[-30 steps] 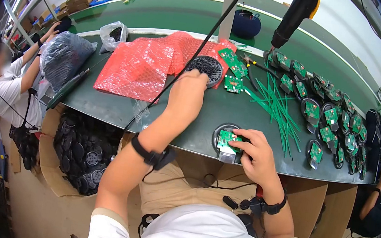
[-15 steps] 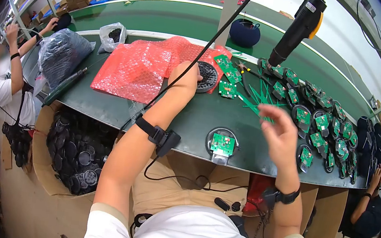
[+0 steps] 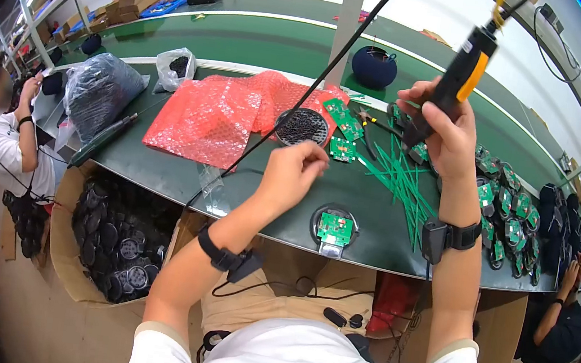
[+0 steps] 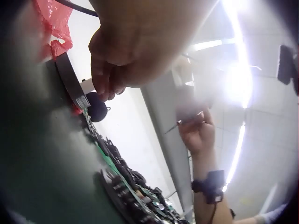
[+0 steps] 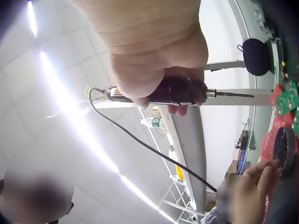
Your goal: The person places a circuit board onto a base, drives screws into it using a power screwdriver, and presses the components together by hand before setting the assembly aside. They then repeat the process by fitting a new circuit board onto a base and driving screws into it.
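My right hand [image 3: 454, 140] grips a black electric screwdriver [image 3: 468, 69] with an orange strip, raised over the right of the bench. Its thin bit [image 5: 236, 94] shows in the right wrist view. My left hand [image 3: 291, 176] is just in front of a round black dish [image 3: 302, 126] of small dark screws, thumb and fingertips drawn together. I cannot tell whether something small is between those fingertips. On the near edge of the bench lies a round black housing [image 3: 353, 217] with a green circuit board [image 3: 335, 229] on it, touched by neither hand.
Red bubble wrap [image 3: 200, 116] lies left of the dish. Loose circuit boards [image 3: 345, 119], pliers [image 3: 373, 130] and green strips [image 3: 399, 180] lie right of it. Many board assemblies [image 3: 512, 209] crowd the right side. A dark cable crosses the view. Another person [image 3: 9, 140] works at left.
My right hand left the circuit board, rose, and took hold of the hanging screwdriver, now tilted. My left hand drew back from the dish of screws towards me.
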Available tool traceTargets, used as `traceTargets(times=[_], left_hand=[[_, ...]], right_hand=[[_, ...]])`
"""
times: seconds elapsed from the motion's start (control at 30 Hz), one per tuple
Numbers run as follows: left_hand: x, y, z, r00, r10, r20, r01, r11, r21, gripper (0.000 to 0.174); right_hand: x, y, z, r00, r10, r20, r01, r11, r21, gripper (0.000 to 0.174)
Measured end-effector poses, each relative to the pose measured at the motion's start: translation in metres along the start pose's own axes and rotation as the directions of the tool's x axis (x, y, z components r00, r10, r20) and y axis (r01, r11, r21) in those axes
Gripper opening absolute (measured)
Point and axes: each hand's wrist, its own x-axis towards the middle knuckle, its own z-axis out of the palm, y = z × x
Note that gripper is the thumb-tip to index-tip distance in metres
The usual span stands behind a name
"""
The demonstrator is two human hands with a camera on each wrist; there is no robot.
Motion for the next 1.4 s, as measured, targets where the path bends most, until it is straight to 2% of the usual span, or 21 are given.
traceTargets(times=[0.07, 0.1, 0.13, 0.2, 0.23, 0.3, 0.33, 0.4, 0.43, 0.53, 0.6, 0.67, 0.73, 0.8, 0.87, 0.93, 1.0, 1.07, 1.13, 1.33, 1.4], left_hand=[[-0.020, 0.011, 0.003, 0.997, -0.078, 0.026, 0.079, 0.995, -0.057, 0.009], [-0.027, 0.010, 0.005, 0.995, -0.090, 0.030, 0.093, 0.989, -0.112, 0.009], [-0.034, 0.008, 0.007, 0.994, -0.103, 0.036, 0.107, 0.980, -0.168, 0.009], [-0.045, 0.005, 0.009, 0.998, -0.070, 0.004, 0.070, 0.990, -0.124, 0.009], [-0.049, 0.004, 0.010, 0.999, -0.027, -0.027, 0.025, 0.996, -0.083, 0.008], [-0.056, -0.003, 0.012, 0.999, -0.032, -0.038, 0.028, 0.994, -0.102, 0.008], [-0.059, -0.007, 0.013, 0.998, -0.029, -0.050, 0.023, 0.992, -0.121, 0.009], [-0.063, -0.014, 0.016, 0.997, -0.043, -0.059, 0.035, 0.989, -0.142, 0.009], [-0.064, -0.017, 0.017, 0.996, -0.052, -0.068, 0.040, 0.986, -0.164, 0.009], [-0.064, -0.019, 0.017, 0.995, -0.055, -0.080, 0.040, 0.983, -0.181, 0.010], [-0.064, -0.017, 0.016, 0.996, -0.044, -0.078, 0.030, 0.985, -0.168, 0.009], [-0.065, -0.016, 0.017, 0.996, -0.031, -0.079, 0.019, 0.987, -0.158, 0.009], [-0.065, -0.017, 0.017, 0.997, -0.035, -0.068, 0.024, 0.987, -0.157, 0.010], [-0.065, -0.016, 0.017, 0.997, -0.029, -0.067, 0.019, 0.989, -0.148, 0.009], [-0.064, -0.014, 0.017, 0.998, -0.025, -0.066, 0.016, 0.990, -0.138, 0.009], [-0.065, -0.012, 0.016, 0.998, -0.039, -0.057, 0.031, 0.990, -0.139, 0.009], [-0.066, -0.010, 0.016, 0.998, -0.026, -0.059, 0.018, 0.992, -0.124, 0.009], [-0.064, -0.009, 0.015, 0.998, -0.006, -0.066, -0.001, 0.994, -0.108, 0.009], [-0.065, -0.009, 0.015, 0.999, -0.003, -0.050, -0.001, 0.997, -0.076, 0.010], [-0.066, -0.009, 0.016, 0.998, 0.016, -0.063, -0.021, 0.997, -0.079, 0.011], [-0.067, -0.010, 0.017, 0.998, 0.010, -0.055, -0.015, 0.996, -0.085, 0.012]], right_hand=[[-0.002, 0.000, 0.000, 0.988, -0.033, 0.153, 0.028, 0.999, 0.034, 0.026], [-0.003, -0.009, 0.007, 0.989, 0.043, 0.144, -0.057, 0.993, 0.099, 0.027], [-0.007, -0.012, 0.017, 0.988, 0.016, 0.153, -0.032, 0.994, 0.105, 0.028], [-0.014, -0.013, 0.029, 0.979, -0.021, 0.203, -0.004, 0.992, 0.123, 0.043], [-0.017, -0.009, 0.033, 0.980, -0.015, 0.201, -0.010, 0.992, 0.127, 0.043], [-0.021, -0.002, 0.037, 0.960, -0.035, 0.277, -0.070, 0.931, 0.359, 0.055], [-0.023, -0.001, 0.037, 0.961, -0.030, 0.276, -0.075, 0.929, 0.361, 0.055], [-0.025, -0.005, 0.039, 0.984, 0.013, 0.178, -0.042, 0.986, 0.160, 0.049], [-0.025, -0.009, 0.043, 0.991, -0.042, 0.124, 0.049, 0.997, -0.053, 0.048], [-0.019, -0.025, 0.051, 0.999, -0.020, 0.027, 0.024, 0.983, -0.182, 0.049], [-0.016, -0.024, 0.047, 0.986, -0.126, 0.113, 0.118, 0.990, 0.076, 0.055], [-0.017, -0.018, 0.047, 0.973, -0.202, 0.114, 0.168, 0.951, 0.258, 0.051], [-0.019, -0.011, 0.043, 0.964, -0.235, 0.126, 0.197, 0.947, 0.254, 0.043], [-0.021, -0.008, 0.045, 0.973, -0.225, 0.052, 0.211, 0.956, 0.204, 0.039], [-0.017, -0.012, 0.045, 0.983, -0.178, 0.041, 0.168, 0.969, 0.184, 0.037], [-0.014, -0.026, 0.054, 0.994, -0.097, -0.056, 0.096, 0.995, -0.011, 0.036], [-0.010, -0.030, 0.045, 0.996, -0.081, -0.036, 0.082, 0.997, 0.005, 0.036], [-0.005, -0.034, 0.035, 0.978, -0.057, 0.200, 0.025, 0.987, 0.159, 0.033], [-0.010, -0.031, 0.042, 0.988, -0.069, 0.136, 0.057, 0.994, 0.094, 0.029], [-0.016, -0.008, 0.039, 0.960, 0.026, 0.278, -0.112, 0.948, 0.297, 0.028], [-0.026, 0.006, 0.049, 0.978, 0.044, 0.202, -0.101, 0.955, 0.280, 0.026]])
